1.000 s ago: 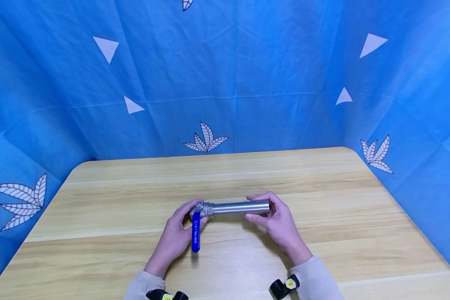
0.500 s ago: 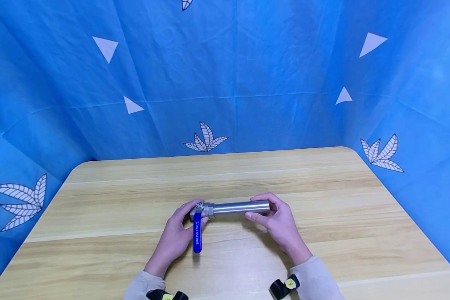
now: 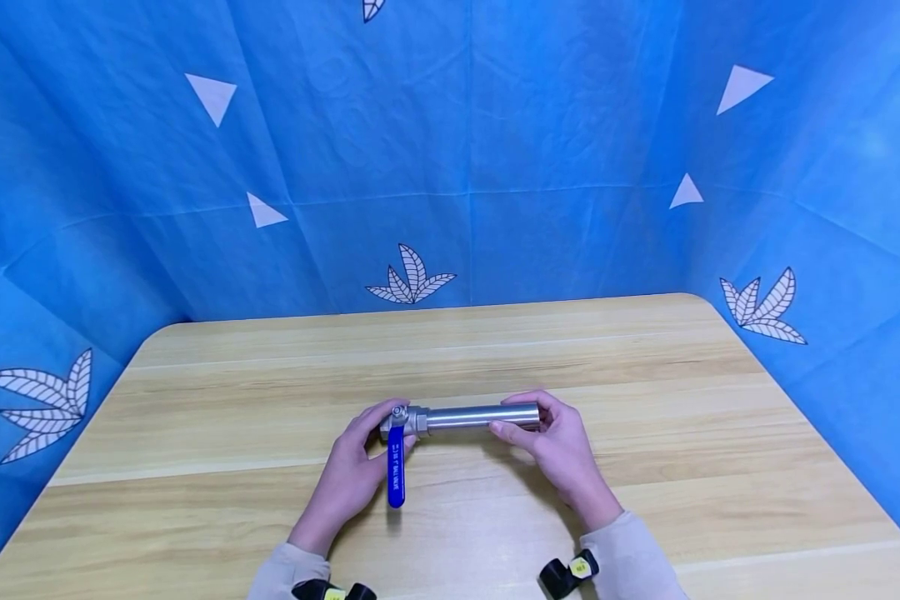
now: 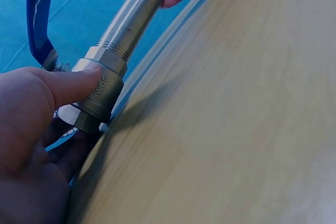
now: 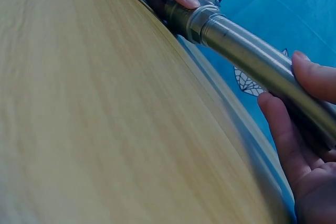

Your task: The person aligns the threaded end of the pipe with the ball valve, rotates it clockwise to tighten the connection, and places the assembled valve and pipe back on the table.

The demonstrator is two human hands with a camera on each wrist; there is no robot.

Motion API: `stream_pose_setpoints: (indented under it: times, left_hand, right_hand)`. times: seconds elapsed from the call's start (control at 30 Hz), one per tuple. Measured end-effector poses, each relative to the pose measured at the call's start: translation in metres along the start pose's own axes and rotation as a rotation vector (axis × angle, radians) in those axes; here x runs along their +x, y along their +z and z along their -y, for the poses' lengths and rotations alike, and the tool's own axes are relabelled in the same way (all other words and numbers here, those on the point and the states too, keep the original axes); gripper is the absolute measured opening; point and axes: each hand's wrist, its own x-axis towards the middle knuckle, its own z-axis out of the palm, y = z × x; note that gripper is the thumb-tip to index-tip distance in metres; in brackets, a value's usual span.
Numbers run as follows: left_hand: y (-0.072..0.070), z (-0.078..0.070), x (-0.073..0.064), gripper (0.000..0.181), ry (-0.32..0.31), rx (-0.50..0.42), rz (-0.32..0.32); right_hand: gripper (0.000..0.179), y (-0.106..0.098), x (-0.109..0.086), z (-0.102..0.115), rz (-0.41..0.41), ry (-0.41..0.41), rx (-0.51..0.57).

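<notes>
A steel ball valve (image 4: 105, 85) with a long blue lever (image 3: 396, 468) is joined to a straight, shiny metal pipe (image 3: 465, 417). My left hand (image 3: 354, 467) grips the valve body, its thumb lying across the raised letters "WOG" in the left wrist view. Around the far right end of the pipe, my right hand (image 3: 560, 442) holds with thumb on the near side and fingers behind. The pipe lies level, left to right, close over the table, and the lever points toward me. Threads show where the pipe (image 5: 252, 53) enters the valve's hex end.
A pale wood-grain table (image 3: 270, 375) with rounded far corners spreads beneath both hands. Behind and beside it hangs a blue cloth (image 3: 540, 125) printed with white triangles and leaves. Each sleeved wrist carries a black camera (image 3: 568, 575).
The blue lever has swung slightly to the right at its near end. My right thumb and fingers have shifted a little on the pipe; my left hand keeps its grip on the valve.
</notes>
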Motion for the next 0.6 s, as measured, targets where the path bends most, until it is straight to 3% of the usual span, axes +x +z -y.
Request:
stream_pose_setpoints:
  times: [0.33, 0.6]
  left_hand:
    - [-0.0007, 0.0006, 0.0015, 0.054, -0.053, 0.005, 0.019]
    - [-0.0015, -0.0002, 0.0012, 0.054, -0.056, 0.000, 0.017]
  right_hand:
    - [0.043, 0.0008, -0.0011, 0.0010, 0.021, 0.029, 0.048]
    - [0.035, 0.0031, -0.0007, 0.0008, 0.018, 0.031, 0.057]
